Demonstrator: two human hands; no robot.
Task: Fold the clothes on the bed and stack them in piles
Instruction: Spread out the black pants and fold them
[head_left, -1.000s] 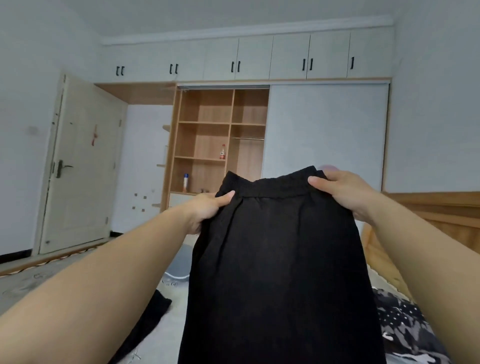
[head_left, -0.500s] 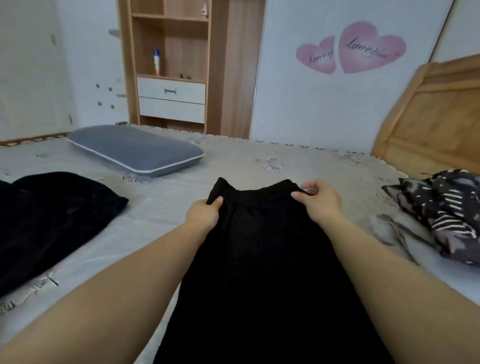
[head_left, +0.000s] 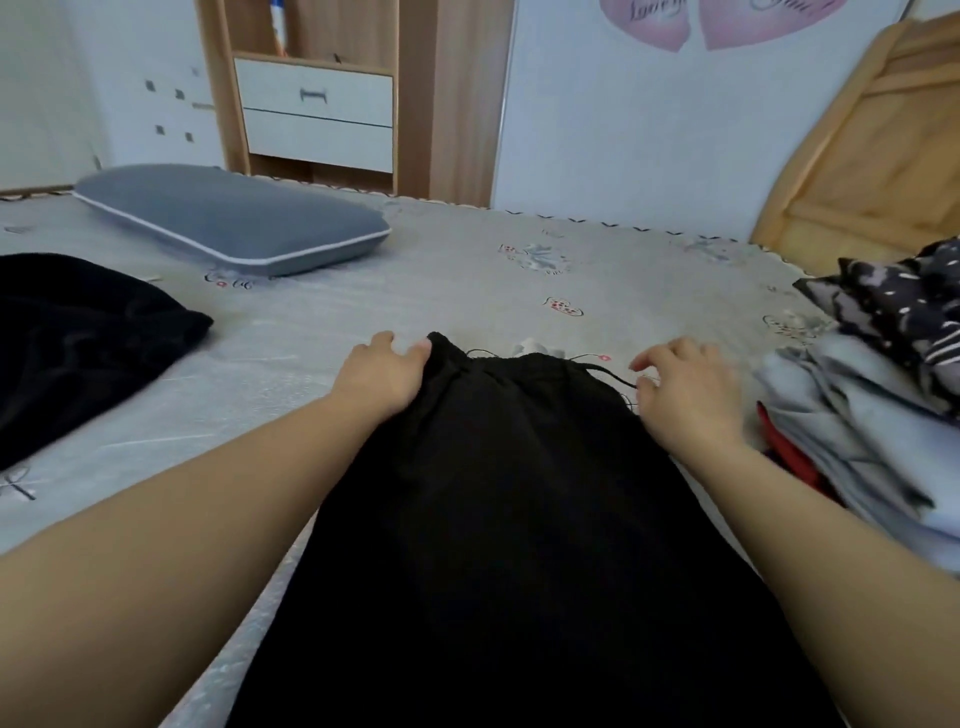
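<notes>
A black garment (head_left: 519, 493) with an elastic waistband and a thin drawstring lies flat on the bed (head_left: 467, 280), running from the waistband toward me. My left hand (head_left: 382, 376) rests at the left corner of the waistband, fingers spread on the sheet and thumb touching the cloth. Just off the right corner, my right hand (head_left: 685, 395) hovers with loosely curled fingers near the drawstring's end. It grips nothing that I can see.
Another black garment (head_left: 78, 332) lies crumpled at the left. A grey pillow (head_left: 228, 218) sits at the far left. At the right edge lie pale grey-blue clothes (head_left: 852, 431), a red item (head_left: 789, 457) and a dark patterned garment (head_left: 904, 301). A wooden headboard (head_left: 872, 156) stands behind.
The black garment, held up in the air by its waistband a second ago, now lies on the bed. Both hands have loosened their pinch on the waistband corners.
</notes>
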